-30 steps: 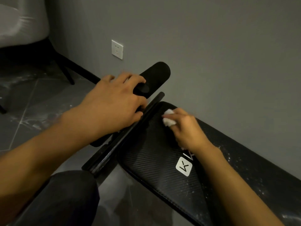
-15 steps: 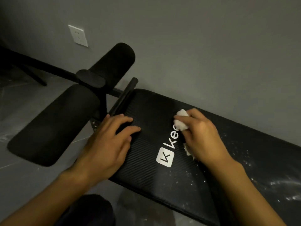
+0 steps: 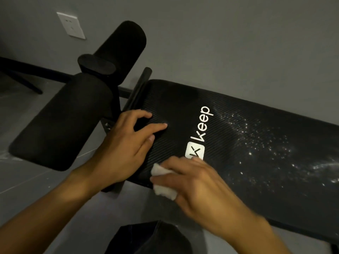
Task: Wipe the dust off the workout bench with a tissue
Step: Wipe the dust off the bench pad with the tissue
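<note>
The black padded workout bench [image 3: 247, 136] runs from the centre to the right edge, with a white "keep" logo on it. White dust specks cover its right part. My right hand [image 3: 198, 184] is shut on a crumpled white tissue [image 3: 163, 182] and presses it on the bench's near edge, just below the logo. My left hand [image 3: 126, 149] lies flat on the bench's left end, fingers spread, holding nothing.
Two black foam leg rollers [image 3: 60, 123] stick out on a post at the bench's left end. A grey wall with a white socket [image 3: 71, 24] stands behind. Grey tiled floor lies on the left. My dark-trousered knee [image 3: 150, 239] is at the bottom.
My right hand has dragged the tissue from the far side of the bench, across the logo, to the near edge. My left hand shifted from the roller onto the bench's left end.
</note>
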Tool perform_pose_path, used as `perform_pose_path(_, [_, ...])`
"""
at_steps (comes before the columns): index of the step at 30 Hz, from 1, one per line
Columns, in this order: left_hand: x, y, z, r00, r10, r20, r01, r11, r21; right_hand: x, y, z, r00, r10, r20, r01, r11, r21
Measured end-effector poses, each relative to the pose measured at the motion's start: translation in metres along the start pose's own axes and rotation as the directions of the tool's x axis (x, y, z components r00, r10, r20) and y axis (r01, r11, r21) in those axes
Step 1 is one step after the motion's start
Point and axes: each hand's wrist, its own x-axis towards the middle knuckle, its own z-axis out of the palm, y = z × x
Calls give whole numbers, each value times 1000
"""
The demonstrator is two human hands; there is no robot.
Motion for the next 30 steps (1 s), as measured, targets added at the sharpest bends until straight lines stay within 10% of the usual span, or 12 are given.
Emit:
perform_pose_path(10, [1,-1,-1,1000,4,-20,-4,1000,-14,-5,-11,10,995,47,-84,-57,991,-119])
perform_pose_path(18, [2,20,-1,992,122,-26,-116,980,163,-55,58,-33,852,413,-321,-449,892,-45])
perform_pose_path(24, [13,52,17,969,227,94,-240,958,158,-49,28,-16,965,219,-147,-230,971,-61])
perform_pose_path(28, [14,47,18,966,234,111,-249,957,148,-60,61,-28,813,430,-392,-456,890,30])
perform_pose_path(30, [13,46,18,966,233,116,-249,957,147,-57,50,-22,849,394,-353,-412,911,27])
